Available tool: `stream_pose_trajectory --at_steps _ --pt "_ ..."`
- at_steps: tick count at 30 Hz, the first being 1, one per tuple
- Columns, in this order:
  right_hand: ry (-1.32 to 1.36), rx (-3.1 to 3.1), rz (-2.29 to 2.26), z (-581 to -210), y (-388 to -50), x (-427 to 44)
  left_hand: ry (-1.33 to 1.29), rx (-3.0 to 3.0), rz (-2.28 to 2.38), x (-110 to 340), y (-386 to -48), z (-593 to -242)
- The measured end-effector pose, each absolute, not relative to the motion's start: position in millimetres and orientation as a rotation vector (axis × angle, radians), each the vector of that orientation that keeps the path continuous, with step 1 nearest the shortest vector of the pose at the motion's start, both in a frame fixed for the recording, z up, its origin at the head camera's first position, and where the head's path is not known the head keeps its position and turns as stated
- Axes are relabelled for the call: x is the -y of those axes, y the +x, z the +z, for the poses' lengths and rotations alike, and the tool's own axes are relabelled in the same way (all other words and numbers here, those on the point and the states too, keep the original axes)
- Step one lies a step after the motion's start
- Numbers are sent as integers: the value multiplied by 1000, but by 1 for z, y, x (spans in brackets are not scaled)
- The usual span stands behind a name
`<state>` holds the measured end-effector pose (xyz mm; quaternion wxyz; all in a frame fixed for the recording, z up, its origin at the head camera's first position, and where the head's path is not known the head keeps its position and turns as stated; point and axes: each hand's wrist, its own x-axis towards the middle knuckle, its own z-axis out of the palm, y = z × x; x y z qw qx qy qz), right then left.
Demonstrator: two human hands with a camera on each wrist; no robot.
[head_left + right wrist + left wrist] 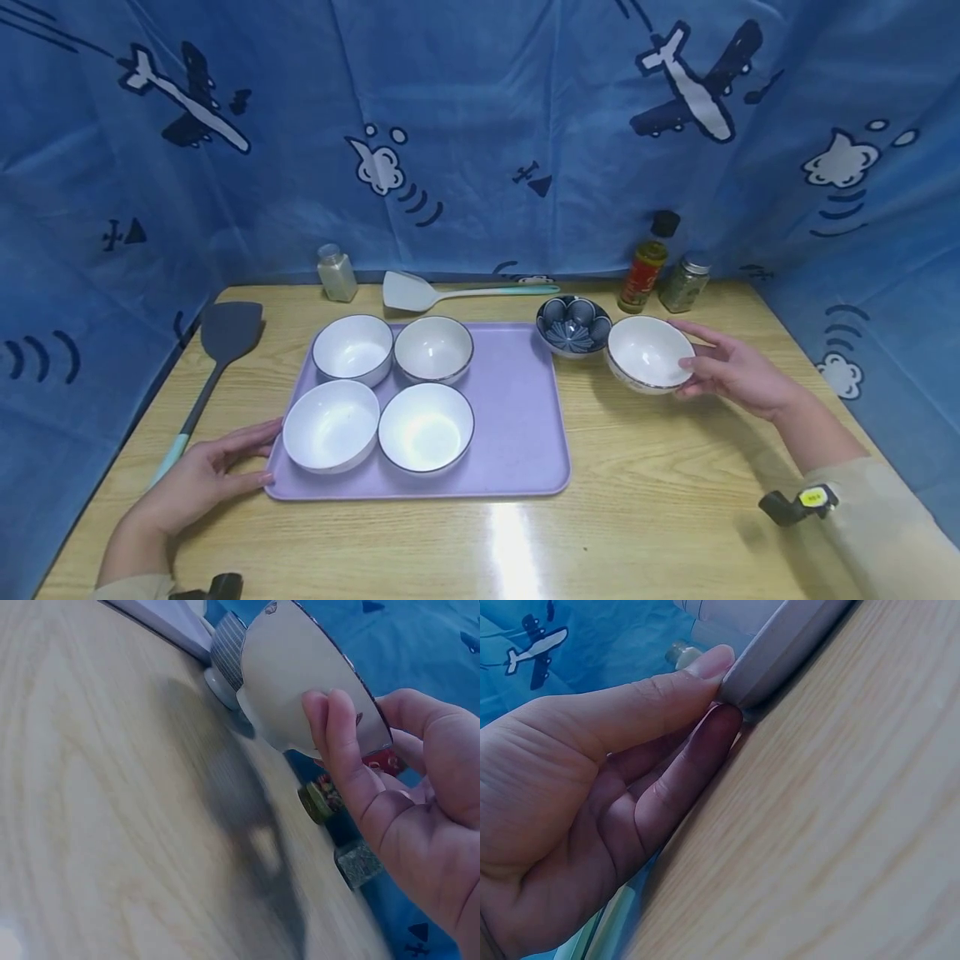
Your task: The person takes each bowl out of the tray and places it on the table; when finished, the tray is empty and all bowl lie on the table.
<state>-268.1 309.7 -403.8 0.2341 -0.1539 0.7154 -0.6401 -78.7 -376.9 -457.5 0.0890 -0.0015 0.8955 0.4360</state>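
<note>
My right hand [723,371] grips a white bowl [649,354] at its right side, thumb over the dark rim. In the right wrist view this bowl [292,682] is tilted and lifted off the table, its shadow below. Close to its left is a dark blue patterned bowl [573,325] by the tray's right edge. My left hand [206,475] is at the near left corner of a lilac tray [517,417]; the left wrist view shows thumb and finger pinching the tray's edge [780,656]. Several white bowls [426,429] stand in two rows on the tray's left part.
A dark spatula [228,333] lies at the left and a white turner [420,293] behind the tray. Along the back stand a white shaker [337,273], a sauce bottle [645,267] and a spice jar [685,283]. A blue curtain [465,167] closes off the back and sides.
</note>
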Motion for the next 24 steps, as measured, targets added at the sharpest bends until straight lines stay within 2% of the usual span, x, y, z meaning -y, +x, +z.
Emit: stream_pose_trajectory --at_steps 24 --pt "-279 -1907 -1888 -411 -305 -321 15 -2656 1344 378 -79 -461"
